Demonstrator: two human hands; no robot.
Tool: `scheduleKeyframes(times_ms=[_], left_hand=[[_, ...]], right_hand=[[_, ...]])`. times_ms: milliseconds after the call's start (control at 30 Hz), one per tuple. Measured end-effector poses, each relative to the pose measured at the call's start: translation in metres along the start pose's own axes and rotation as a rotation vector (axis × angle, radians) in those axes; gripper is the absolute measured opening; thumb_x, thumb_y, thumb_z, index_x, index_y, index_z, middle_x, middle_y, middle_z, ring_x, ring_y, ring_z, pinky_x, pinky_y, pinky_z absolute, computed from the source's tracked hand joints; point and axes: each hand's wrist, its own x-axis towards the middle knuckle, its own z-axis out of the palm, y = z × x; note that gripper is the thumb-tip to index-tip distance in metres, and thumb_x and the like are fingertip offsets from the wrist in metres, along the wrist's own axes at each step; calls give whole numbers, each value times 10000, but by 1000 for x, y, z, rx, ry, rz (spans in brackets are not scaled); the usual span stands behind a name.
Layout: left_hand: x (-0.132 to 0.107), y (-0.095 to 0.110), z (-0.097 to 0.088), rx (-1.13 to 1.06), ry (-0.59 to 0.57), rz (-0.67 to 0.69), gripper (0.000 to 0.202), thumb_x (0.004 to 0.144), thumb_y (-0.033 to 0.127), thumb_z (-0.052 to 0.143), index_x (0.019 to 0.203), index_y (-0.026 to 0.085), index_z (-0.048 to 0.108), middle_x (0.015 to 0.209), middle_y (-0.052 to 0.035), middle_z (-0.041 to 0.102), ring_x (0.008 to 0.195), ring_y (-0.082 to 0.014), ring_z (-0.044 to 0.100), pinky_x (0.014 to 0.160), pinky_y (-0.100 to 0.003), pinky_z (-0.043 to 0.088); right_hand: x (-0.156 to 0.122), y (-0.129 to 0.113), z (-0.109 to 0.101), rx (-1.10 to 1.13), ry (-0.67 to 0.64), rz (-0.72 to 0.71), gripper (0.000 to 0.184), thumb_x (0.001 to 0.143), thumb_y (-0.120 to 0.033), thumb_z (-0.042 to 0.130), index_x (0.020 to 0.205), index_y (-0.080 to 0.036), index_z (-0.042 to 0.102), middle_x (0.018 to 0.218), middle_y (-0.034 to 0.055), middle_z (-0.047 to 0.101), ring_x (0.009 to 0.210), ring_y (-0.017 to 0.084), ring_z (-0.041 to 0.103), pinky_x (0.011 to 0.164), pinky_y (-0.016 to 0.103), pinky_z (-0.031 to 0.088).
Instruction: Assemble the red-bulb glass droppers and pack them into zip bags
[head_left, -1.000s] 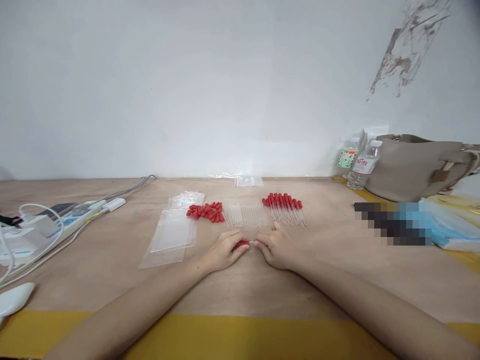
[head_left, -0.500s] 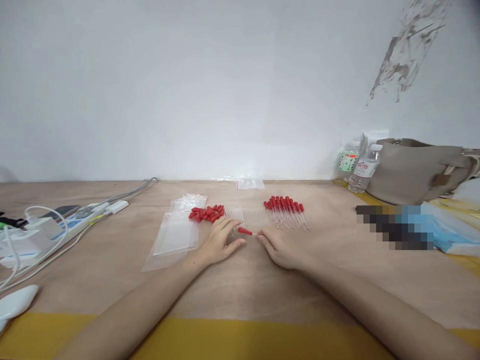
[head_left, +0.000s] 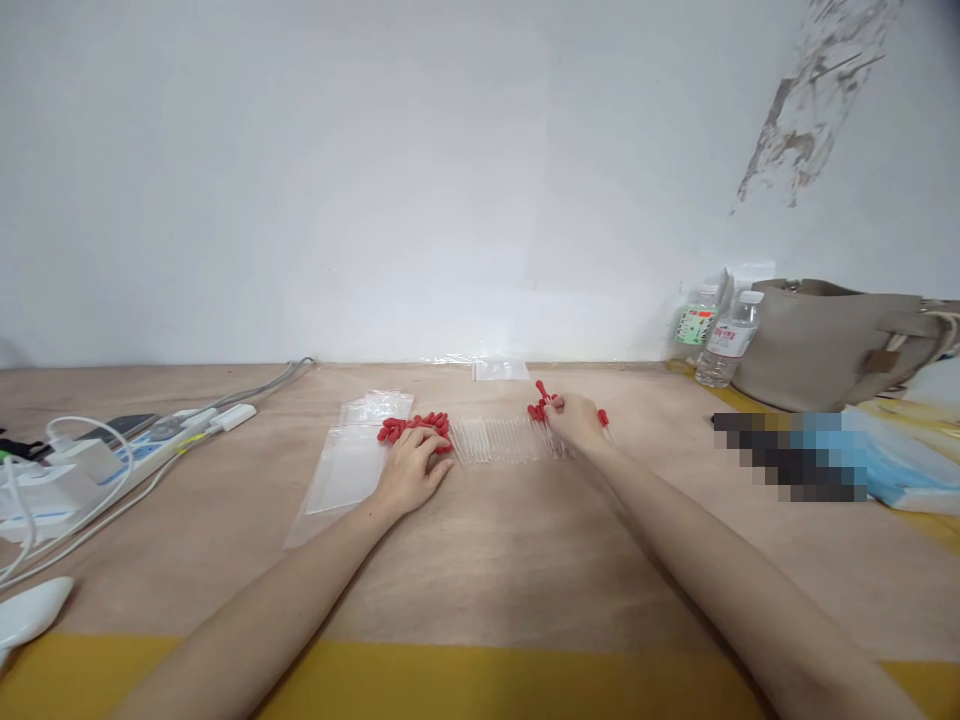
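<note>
My left hand [head_left: 411, 465] rests at the near edge of a pile of loose red rubber bulbs [head_left: 411, 426], its fingers bent down and pinching into the pile. My right hand [head_left: 576, 420] is closed on a glass dropper with a red bulb [head_left: 540, 388], holding it over the row of finished red-capped droppers [head_left: 600, 414]. Between the two hands lies a row of bare clear glass tubes [head_left: 495, 438]. All of this sits on a wooden tabletop [head_left: 495, 540].
Clear plastic bags [head_left: 346, 468] lie left of the bulbs, with another small bag [head_left: 500, 369] by the wall. A power strip with cables [head_left: 112, 450] is at far left. Two water bottles [head_left: 720, 338], a beige handbag [head_left: 832, 340] and a blue bag [head_left: 900, 465] stand at right.
The hands were joined at the centre on one dropper. My right hand has carried it back to the finished row. My left hand has let go and reached forward to the bulb pile.
</note>
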Motion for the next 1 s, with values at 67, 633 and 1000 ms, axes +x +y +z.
scheduleKeyframes(times_ms=[67,633,1000], left_hand=[[0,-1,0,-9,5,1,147,758,231,528,895,203,572,937,-44,525,908,-205,462,816,-357,390],[7,-8,8,157,29,-15,150,771,204,492,817,188,634,889,-70,528,854,-231,471,727,-368,427],[9,-10,12,58,43,-24,184,848,194,368,846,166,550,872,-72,528,870,-210,505,771,-349,430]], right_hand=[[-2,-7,12,-32,3,-5,215,759,-250,451,811,-149,634,847,102,647,816,190,576,654,236,372],[-24,-18,15,-215,-76,29,279,790,-361,410,869,-194,619,884,96,635,865,241,584,686,345,413],[-26,-28,21,-236,-140,65,227,732,-208,463,861,-139,637,875,142,637,836,259,600,652,329,430]])
